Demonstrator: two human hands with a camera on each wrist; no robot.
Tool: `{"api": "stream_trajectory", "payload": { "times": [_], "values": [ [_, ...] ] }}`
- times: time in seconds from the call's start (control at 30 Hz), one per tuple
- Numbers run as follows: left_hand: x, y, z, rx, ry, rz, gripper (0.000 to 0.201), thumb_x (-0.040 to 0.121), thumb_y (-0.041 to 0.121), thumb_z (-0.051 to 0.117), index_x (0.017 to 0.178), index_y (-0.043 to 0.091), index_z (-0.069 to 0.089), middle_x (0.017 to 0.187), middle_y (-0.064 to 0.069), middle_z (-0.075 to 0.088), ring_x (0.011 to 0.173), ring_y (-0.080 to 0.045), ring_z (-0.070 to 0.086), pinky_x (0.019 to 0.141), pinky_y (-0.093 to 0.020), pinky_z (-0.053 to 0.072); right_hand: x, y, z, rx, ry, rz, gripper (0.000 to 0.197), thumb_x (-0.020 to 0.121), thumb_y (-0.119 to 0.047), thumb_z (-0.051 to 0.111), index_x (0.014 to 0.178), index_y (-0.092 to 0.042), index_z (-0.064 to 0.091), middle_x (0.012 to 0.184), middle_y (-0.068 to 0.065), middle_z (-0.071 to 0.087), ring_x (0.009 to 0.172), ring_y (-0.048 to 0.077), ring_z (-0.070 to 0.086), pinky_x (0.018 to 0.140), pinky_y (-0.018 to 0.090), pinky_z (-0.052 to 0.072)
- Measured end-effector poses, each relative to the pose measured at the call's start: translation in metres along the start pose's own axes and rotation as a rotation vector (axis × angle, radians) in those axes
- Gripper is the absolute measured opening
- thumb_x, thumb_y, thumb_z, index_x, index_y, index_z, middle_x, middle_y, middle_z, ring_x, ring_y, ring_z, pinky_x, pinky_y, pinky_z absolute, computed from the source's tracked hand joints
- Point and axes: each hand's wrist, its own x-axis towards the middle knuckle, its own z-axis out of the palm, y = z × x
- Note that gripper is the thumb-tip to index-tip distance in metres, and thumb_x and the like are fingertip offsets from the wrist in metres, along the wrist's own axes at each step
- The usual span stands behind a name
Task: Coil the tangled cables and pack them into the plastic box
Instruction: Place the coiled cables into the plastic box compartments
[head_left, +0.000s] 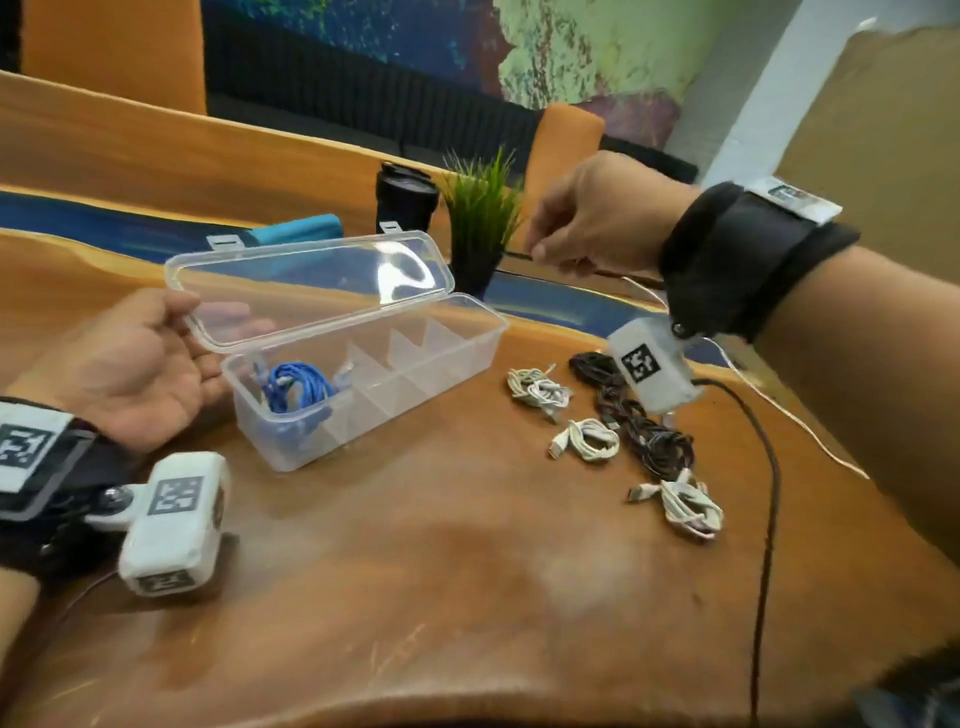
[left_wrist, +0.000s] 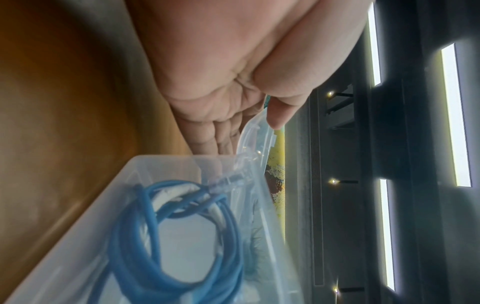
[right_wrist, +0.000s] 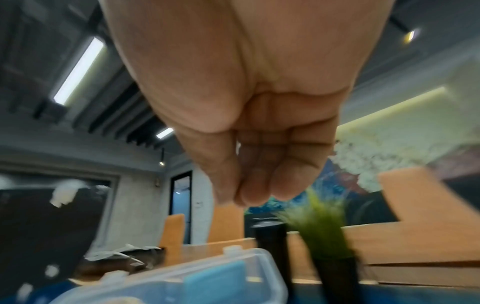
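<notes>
A clear plastic box (head_left: 395, 410) with dividers stands open at the table's middle. A coiled blue cable (head_left: 296, 387) lies in its leftmost compartment, seen close up in the left wrist view (left_wrist: 168, 236). My left hand (head_left: 130, 364) holds the left end of the raised lid (head_left: 311, 280), thumb on the rim and fingers behind it. Three white cable bundles (head_left: 589, 441) and a black cable tangle (head_left: 644, 431) lie right of the box. My right hand (head_left: 587, 218) hovers above them near the plant. Its fingers (right_wrist: 259, 185) are bunched against the thumb, and nothing shows between them.
A small green plant in a black pot (head_left: 480, 228), a black tumbler (head_left: 405, 202) and a teal object (head_left: 301, 228) stand behind the box. A black lead (head_left: 769, 519) from the wrist camera trails over the table's right side. Orange chairs stand beyond the table.
</notes>
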Motion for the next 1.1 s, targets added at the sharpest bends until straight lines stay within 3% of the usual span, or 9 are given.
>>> {"api": "stream_trajectory", "payload": {
  "times": [0.1, 0.2, 0.37, 0.47, 0.63, 0.73, 0.87, 1.0, 1.1],
  "values": [
    [0.008, -0.001, -0.005, 0.002, -0.041, 0.036, 0.037, 0.071, 0.041, 0.055, 0.080, 0.016, 0.081, 0.095, -0.006, 0.078, 0.091, -0.017, 0.075, 0.084, -0.035, 0.049, -0.017, 0.046, 0.005, -0.309, -0.237, 0.101, 0.005, 0.085, -0.018, 0.072, 0.085, -0.022, 0.076, 0.071, -0.003, 0.071, 0.060, 0.011, 0.062, 0.057, 0.022, 0.051],
    [0.027, -0.007, -0.024, -0.057, 0.014, 0.032, 0.041, 0.062, 0.044, 0.069, 0.088, 0.015, 0.080, 0.097, -0.008, 0.077, 0.122, -0.030, 0.059, 0.089, -0.045, 0.053, -0.035, 0.066, 0.034, -0.432, -0.434, 0.109, 0.012, 0.085, -0.017, 0.070, 0.090, -0.026, 0.076, 0.084, -0.006, 0.073, 0.072, 0.011, 0.065, 0.060, 0.021, 0.049],
    [0.012, -0.003, -0.011, -0.068, 0.021, -0.009, 0.035, 0.067, 0.039, 0.060, 0.083, 0.016, 0.081, 0.105, -0.012, 0.075, 0.077, -0.020, 0.076, 0.058, -0.037, 0.062, -0.051, 0.074, 0.079, -0.555, -0.510, 0.110, 0.024, 0.080, -0.030, 0.077, 0.102, -0.021, 0.073, 0.098, -0.004, 0.071, 0.088, 0.014, 0.062, 0.075, 0.027, 0.051],
    [0.000, 0.000, 0.001, -0.008, 0.020, 0.008, 0.035, 0.064, 0.040, 0.056, 0.074, 0.017, 0.082, 0.092, -0.006, 0.078, 0.082, -0.016, 0.076, 0.077, -0.035, 0.057, -0.051, 0.072, 0.091, -0.629, -0.570, 0.132, 0.040, 0.076, -0.042, 0.079, 0.106, -0.017, 0.069, 0.098, 0.000, 0.069, 0.088, 0.018, 0.062, 0.074, 0.029, 0.052],
    [-0.011, 0.004, 0.006, -0.035, 0.028, -0.017, 0.055, 0.054, 0.035, 0.068, 0.103, 0.009, 0.072, 0.106, -0.014, 0.075, 0.092, -0.022, 0.074, 0.081, -0.038, 0.060, -0.052, 0.073, 0.093, -0.667, -0.531, 0.073, 0.030, 0.085, -0.038, 0.069, 0.106, -0.017, 0.067, 0.097, 0.000, 0.067, 0.085, 0.017, 0.060, 0.068, 0.027, 0.048],
    [-0.017, 0.006, 0.010, -0.045, 0.041, -0.027, 0.051, 0.071, 0.034, 0.057, 0.116, 0.009, 0.063, 0.108, -0.013, 0.075, 0.085, -0.021, 0.075, 0.077, -0.039, 0.058, -0.055, 0.071, 0.092, -0.638, -0.493, 0.088, 0.019, 0.087, -0.035, 0.062, 0.094, -0.019, 0.069, 0.086, -0.001, 0.066, 0.077, 0.016, 0.060, 0.063, 0.026, 0.048],
    [-0.018, 0.006, 0.012, -0.025, 0.086, -0.045, 0.040, 0.099, 0.031, 0.036, 0.118, 0.008, 0.063, 0.112, -0.014, 0.073, 0.089, -0.021, 0.074, 0.082, -0.041, 0.054, -0.048, 0.062, 0.055, -0.221, -0.315, 0.166, 0.014, 0.084, -0.030, 0.068, 0.073, -0.021, 0.068, 0.073, -0.003, 0.065, 0.070, 0.015, 0.058, 0.058, 0.027, 0.044],
    [-0.022, 0.009, 0.015, -0.013, 0.110, -0.061, 0.044, 0.102, 0.032, 0.034, 0.127, 0.007, 0.059, 0.115, -0.015, 0.072, 0.101, -0.025, 0.069, 0.083, -0.041, 0.055, -0.037, 0.012, 0.034, 0.615, -0.183, 0.202, 0.009, 0.090, -0.010, 0.063, 0.087, -0.005, 0.070, 0.073, 0.007, 0.066, 0.063, 0.016, 0.056, 0.055, 0.028, 0.046],
    [-0.024, 0.011, 0.016, -0.003, 0.114, -0.058, 0.044, 0.102, 0.032, 0.034, 0.130, 0.006, 0.057, 0.115, -0.015, 0.072, 0.101, -0.026, 0.069, 0.085, -0.039, 0.054, -0.018, -0.026, 0.054, 0.805, -0.181, 0.181, 0.014, 0.092, -0.007, 0.059, 0.096, 0.002, 0.069, 0.080, 0.013, 0.066, 0.063, 0.017, 0.056, 0.055, 0.027, 0.046]
  ]
}}
